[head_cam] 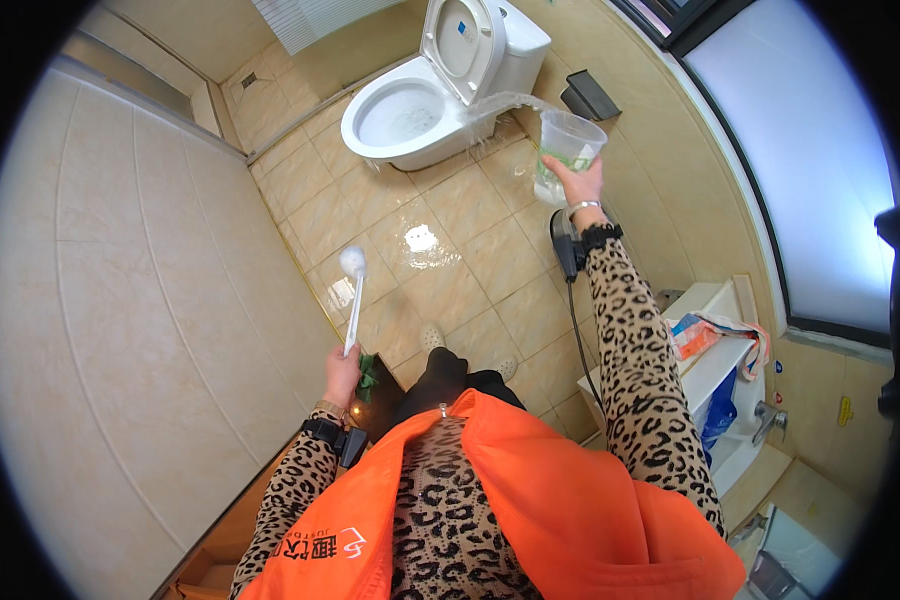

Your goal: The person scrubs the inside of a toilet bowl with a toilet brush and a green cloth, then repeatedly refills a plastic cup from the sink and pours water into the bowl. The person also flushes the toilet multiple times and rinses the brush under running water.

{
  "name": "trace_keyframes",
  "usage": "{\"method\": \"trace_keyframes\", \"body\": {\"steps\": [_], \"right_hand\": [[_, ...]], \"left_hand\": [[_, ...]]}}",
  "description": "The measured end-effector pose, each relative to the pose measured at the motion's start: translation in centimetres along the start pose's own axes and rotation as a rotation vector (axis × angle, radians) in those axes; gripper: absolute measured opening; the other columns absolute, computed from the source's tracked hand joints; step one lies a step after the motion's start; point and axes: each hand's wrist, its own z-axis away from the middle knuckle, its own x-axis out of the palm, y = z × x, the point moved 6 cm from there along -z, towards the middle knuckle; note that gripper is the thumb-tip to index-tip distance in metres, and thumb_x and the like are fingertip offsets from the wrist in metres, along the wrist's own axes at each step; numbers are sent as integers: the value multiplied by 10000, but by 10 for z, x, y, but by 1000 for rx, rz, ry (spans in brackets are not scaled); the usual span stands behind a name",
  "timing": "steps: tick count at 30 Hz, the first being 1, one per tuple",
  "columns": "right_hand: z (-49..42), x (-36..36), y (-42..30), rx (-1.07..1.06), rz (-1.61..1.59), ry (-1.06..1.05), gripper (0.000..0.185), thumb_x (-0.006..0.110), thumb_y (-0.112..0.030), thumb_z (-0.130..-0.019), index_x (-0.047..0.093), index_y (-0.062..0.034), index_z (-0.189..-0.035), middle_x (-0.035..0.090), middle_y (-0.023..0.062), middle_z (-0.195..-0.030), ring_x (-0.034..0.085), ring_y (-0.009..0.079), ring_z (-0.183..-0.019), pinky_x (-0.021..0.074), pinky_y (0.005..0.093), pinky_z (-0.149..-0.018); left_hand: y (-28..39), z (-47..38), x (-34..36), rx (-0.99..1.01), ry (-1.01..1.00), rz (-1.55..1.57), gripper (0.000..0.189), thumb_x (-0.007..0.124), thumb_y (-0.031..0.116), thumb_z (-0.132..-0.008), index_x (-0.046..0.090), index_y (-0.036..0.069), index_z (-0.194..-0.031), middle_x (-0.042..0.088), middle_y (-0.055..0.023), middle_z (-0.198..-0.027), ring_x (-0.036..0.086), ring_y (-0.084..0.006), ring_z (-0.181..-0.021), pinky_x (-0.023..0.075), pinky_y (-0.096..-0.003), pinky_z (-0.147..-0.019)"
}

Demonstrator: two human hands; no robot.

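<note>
My left hand [342, 377] grips the handle of a white toilet brush [353, 300], its round bristle head raised over the wet floor. In my right hand [581, 182] is a clear plastic tub [568, 146] with a green print, tilted to the left. A stream of water [506, 103] arcs from its rim towards the white toilet [351, 142]. Some of the water runs down the outside of the bowl. The toilet's seat and lid [461, 49] stand raised, and the water inside the bowl is stirred up.
Light floor tiles [450, 225] are wet and shiny. A dark grey paper holder [591, 96] is on the right wall. Below my right forearm hangs a black corded device [566, 247]. At right, a white washbasin [742, 435] with a tap [769, 421] holds a striped cloth [720, 337].
</note>
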Motion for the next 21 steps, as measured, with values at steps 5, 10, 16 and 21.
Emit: {"method": "trace_keyframes", "body": {"steps": [5, 10, 16, 21], "right_hand": [[37, -38, 4, 4, 14, -13, 949, 918, -267, -574, 408, 2, -1328, 582, 146, -1203, 575, 246, -1093, 486, 361, -916], [71, -42, 2, 62, 218, -49, 943, 913, -275, -575, 413, -13, -1330, 582, 154, -1212, 582, 255, -1092, 476, 362, -936], [40, -2, -36, 76, 672, -133, 971, 873, -431, -580, 416, -1, -1320, 610, 201, -1196, 606, 321, -1100, 485, 385, -940], [-59, 104, -104, 111, 1161, -215, 952, 819, -578, -577, 475, 1, -1250, 617, 213, -1211, 611, 326, -1129, 505, 411, -940]], "left_hand": [[-4, -26, 18, 1, -67, -110, 236, 610, 234, -935, 593, 20, -839, 484, 17, -586, 425, -94, -451, 342, -278, -423], [18, -57, 12, 34, -149, -178, 297, 631, 265, -911, 629, -20, -831, 566, -45, -634, 512, -133, -561, 404, -329, -513], [7, -44, 20, 75, -152, -166, 281, 629, 250, -916, 625, -27, -868, 599, -68, -679, 550, -155, -603, 439, -334, -551], [-6, -43, 13, -46, -183, 196, 245, 619, 237, -927, 602, -8, -927, 577, -38, -663, 514, -137, -522, 414, -305, -478]]}}
